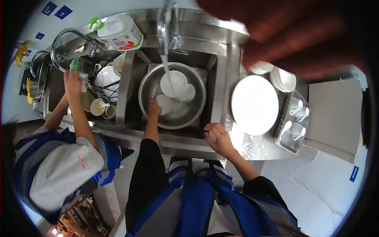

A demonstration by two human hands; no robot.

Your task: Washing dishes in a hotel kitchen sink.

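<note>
My left hand grips the rim of a small white bowl inside a round steel basin that stands in the middle sink. More white dishes lie in the basin's water, under a stream from the faucet. My right hand is at the sink's front right edge, its fingers curled round a small pale object, mostly hidden. To its right a large white oval plate lies on the wet steel counter.
A co-worker's hands hold dishes at the left sink, among cups and plates. A detergent jug stands behind. Stacked bowls, a perforated tray with cups and a white box are at right. A blurred dark-red shape covers the upper right.
</note>
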